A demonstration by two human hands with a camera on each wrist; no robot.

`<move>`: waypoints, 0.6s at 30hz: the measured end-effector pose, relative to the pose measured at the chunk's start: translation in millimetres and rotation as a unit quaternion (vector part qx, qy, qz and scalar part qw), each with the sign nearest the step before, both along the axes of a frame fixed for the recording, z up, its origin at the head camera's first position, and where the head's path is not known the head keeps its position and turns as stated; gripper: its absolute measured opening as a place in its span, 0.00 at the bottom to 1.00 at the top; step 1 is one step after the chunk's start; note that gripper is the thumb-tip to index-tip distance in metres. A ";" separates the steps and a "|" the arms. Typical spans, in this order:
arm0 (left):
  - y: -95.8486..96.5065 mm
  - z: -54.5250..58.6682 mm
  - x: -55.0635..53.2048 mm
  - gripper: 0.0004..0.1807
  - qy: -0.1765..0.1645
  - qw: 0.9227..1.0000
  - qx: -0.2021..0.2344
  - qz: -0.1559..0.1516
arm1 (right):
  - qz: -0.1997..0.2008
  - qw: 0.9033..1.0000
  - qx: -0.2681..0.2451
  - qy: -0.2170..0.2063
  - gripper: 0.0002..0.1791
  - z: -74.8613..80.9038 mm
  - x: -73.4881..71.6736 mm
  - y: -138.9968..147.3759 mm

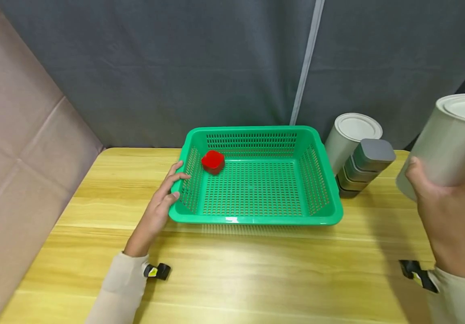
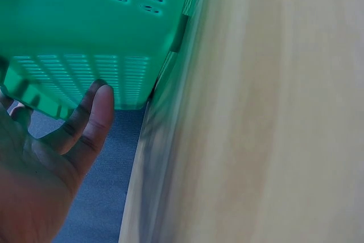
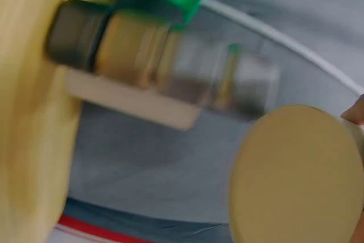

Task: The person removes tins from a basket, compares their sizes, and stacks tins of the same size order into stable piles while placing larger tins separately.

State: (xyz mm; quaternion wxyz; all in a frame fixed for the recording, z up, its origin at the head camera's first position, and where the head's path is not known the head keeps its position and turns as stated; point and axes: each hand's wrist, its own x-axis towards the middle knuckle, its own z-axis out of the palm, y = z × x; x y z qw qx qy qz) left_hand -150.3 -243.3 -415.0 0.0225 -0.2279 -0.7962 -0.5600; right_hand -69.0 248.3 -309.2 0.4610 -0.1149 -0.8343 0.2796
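A green plastic basket point(image 1: 252, 220) with slotted walls sits on the wooden table, a small red container point(image 1: 213, 162) inside at its left. My left hand point(image 1: 157, 209) rests at the basket's left rim, fingertips over the edge. In the left wrist view, other fingers point(image 2: 94, 118) stretch along the outside of the wall. At the far right, my right hand point(image 1: 455, 216) grips a pale lidded canister point(image 1: 443, 144), held up above the table and slightly tilted. The right wrist view shows the canister's round flat base point(image 3: 298, 180); most of that hand is out of frame.
Right of the basket stands a stack of grey-lidded containers point(image 1: 362, 168). Behind it is a second pale lidded canister point(image 1: 351, 135). A dark grey curtain point(image 1: 176, 67) hangs along the back, and a pinkish padded surface point(image 1: 22, 148) borders the left.
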 end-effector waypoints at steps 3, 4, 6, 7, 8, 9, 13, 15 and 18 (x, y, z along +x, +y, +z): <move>0.5 -0.1 0.0 0.25 0.000 1.000 0.001 0.001 | -0.005 1.000 0.009 0.022 0.41 -11.4 -11.6 9.4; 0.5 0.1 0.1 0.25 -0.002 1.000 0.000 0.002 | -0.011 0.999 0.011 0.034 0.41 -15.9 -16.2 12.1; 0.4 0.2 0.2 0.25 -0.002 1.000 0.000 0.003 | -0.024 0.998 0.018 0.049 0.39 -24.9 -24.3 18.7; 0.4 0.2 0.2 0.25 -0.001 1.000 0.000 0.003 | -0.029 0.998 0.022 0.059 0.38 -28.3 -28.1 21.1; 0.3 0.2 0.1 0.25 0.000 1.000 0.001 0.002 | -0.034 0.997 0.024 0.069 0.37 -32.1 -31.7 23.2; 0.2 0.4 0.2 0.25 -0.001 1.000 0.001 0.002 | -0.039 0.996 0.028 0.076 0.36 -35.6 -34.7 25.5; 0.0 0.6 0.4 0.25 0.001 1.000 0.003 0.000 | -0.048 0.995 0.046 0.071 0.34 -47.8 -42.2 33.5; 0.0 0.6 0.5 0.25 0.004 1.000 0.004 -0.003 | -0.046 0.996 0.050 0.062 0.34 -53.6 -44.1 37.1; 0.1 0.1 0.5 0.26 0.009 1.000 0.005 -0.004 | -0.038 0.997 0.050 0.054 0.36 -62.3 -46.7 42.7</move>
